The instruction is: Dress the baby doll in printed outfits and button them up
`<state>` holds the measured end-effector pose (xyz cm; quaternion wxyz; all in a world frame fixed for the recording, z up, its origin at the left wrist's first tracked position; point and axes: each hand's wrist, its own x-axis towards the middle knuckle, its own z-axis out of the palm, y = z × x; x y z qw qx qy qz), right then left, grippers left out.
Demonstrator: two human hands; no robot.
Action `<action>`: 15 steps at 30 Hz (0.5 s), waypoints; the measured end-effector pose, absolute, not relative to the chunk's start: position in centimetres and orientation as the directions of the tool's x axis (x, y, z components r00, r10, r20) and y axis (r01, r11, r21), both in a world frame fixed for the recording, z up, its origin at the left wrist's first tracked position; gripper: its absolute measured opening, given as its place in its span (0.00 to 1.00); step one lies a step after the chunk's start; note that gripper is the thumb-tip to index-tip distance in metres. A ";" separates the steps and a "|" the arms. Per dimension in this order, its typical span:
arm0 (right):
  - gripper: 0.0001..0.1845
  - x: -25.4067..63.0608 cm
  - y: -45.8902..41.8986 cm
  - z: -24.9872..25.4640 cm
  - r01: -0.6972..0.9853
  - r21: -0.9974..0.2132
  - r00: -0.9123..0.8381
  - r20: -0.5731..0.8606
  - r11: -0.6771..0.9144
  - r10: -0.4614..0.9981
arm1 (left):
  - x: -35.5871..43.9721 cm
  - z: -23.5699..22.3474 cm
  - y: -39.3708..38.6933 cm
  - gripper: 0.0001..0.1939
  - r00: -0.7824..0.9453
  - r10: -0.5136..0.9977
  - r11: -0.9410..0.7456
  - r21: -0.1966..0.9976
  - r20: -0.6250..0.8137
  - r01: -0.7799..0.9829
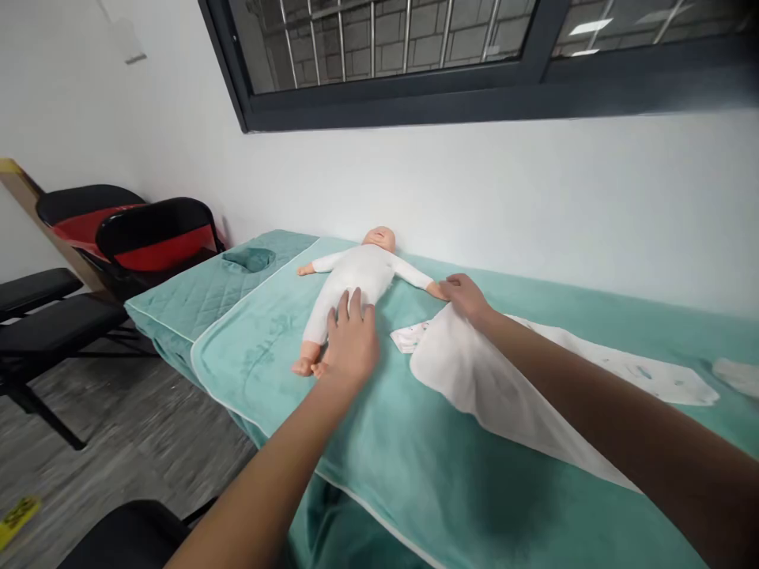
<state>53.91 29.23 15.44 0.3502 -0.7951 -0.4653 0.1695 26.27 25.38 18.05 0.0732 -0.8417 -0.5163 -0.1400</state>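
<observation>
Left hand: (354,336) fingers spread, nothing gripped; over the doll's lower body and one leg. Contact with the suit: can't tell.
Right hand: (466,294) fingers closed on the upper corner of the white cloth. Fingertips right by the doll's hand (437,290); touching or just beside, can't tell.
White cloth: (462,363) plain, hangs from the right hand and runs under the forearm toward the lower right.
Doll: (361,273) on its back between and beyond the hands, head near the wall, feet toward the near left. Arms out to both sides. White long-sleeved suit, hands and feet bare. One foot partly behind the left hand.
Patterned cloth: (628,367) white with small prints, flat, beyond the right forearm. A printed end (409,337) shows left of the white cloth; same piece or another, can't tell.
Green cover: (273,387) plush, pale edging, under doll and cloths.
Quilted section: (195,292) left end, with a sunken hollow (249,259).
Chairs: (157,233) black and red, left of the quilted end.
Wall: (534,197) white, behind the doll.
Window: (385,103) dark frame, bars outside.
</observation>
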 end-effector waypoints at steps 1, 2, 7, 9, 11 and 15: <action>0.27 53.4 31.5 15.8 0.623 -0.699 0.511 0.024 -0.351 0.859 | 25.6 18.6 26.4 0.26 0.404 0.876 -0.418 -0.005 0.263 0.909; 0.27 53.0 33.7 16.1 0.628 -0.678 0.507 -0.015 -0.382 0.862 | 25.0 19.0 27.4 0.27 0.372 0.905 -0.377 -0.012 0.207 0.926; 0.13 53.6 41.6 17.9 0.660 -0.579 0.403 -0.266 -0.479 0.876 | 23.4 19.6 30.6 0.39 0.233 0.972 -0.231 0.073 -0.028 0.970; 0.12 54.4 43.4 19.0 0.653 -0.601 0.313 -0.338 -0.460 0.887 | 23.2 19.7 30.9 0.39 0.211 0.974 -0.202 0.103 -0.079 0.974; 0.12 54.6 44.5 19.9 0.617 -0.677 0.212 -0.348 -0.401 0.913 | 23.1 19.7 30.9 0.38 0.181 0.977 -0.168 0.115 -0.114 0.979; 0.14 51.7 44.9 19.9 0.445 -0.872 0.122 -0.170 -0.207 0.978 | 23.0 19.6 30.9 0.34 0.169 0.980 -0.159 0.101 -0.108 0.982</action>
